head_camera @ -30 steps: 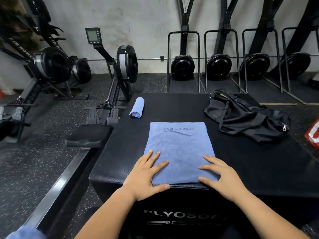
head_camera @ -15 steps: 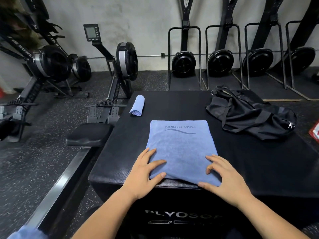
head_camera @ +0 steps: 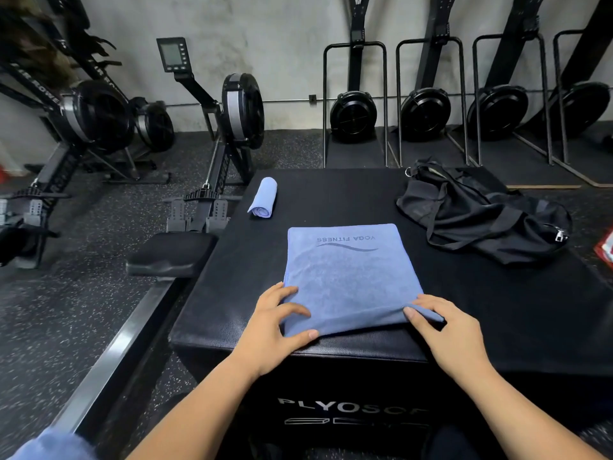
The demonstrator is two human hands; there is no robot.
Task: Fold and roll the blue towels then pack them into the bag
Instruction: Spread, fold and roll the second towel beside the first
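1. The towel (head_camera: pixel 351 277) lies folded flat on the black box (head_camera: pixel 331 194), in the middle of its near half. Its printed "YOGA FITNESS" end points away from the person.
2. The left hand (head_camera: pixel 275 330) pinches the towel's near left corner. Its fingers are curled over the top of the cloth and its thumb is at the edge below.
3. The right hand (head_camera: pixel 444 330) pinches the near right corner, with its fingers on top and its thumb tucked under the edge.
4. Between the two hands the towel's near edge is raised a little off the box. The far part is flat.
5. A rolled towel (head_camera: pixel 263 202) lies near the box's far left corner, well apart from the flat one.
6. The bag (head_camera: pixel 481 217), black and slumped, lies on the far right part of the box. A zipper pull shows at its right end.
7. A rower (head_camera: pixel 232 127) stands on the floor left of the box, with its seat (head_camera: pixel 170 254) just beside the box's left side.
8. More blue cloth (head_camera: pixel 49 446) shows blurred in the lower left corner. I cannot tell what it is.
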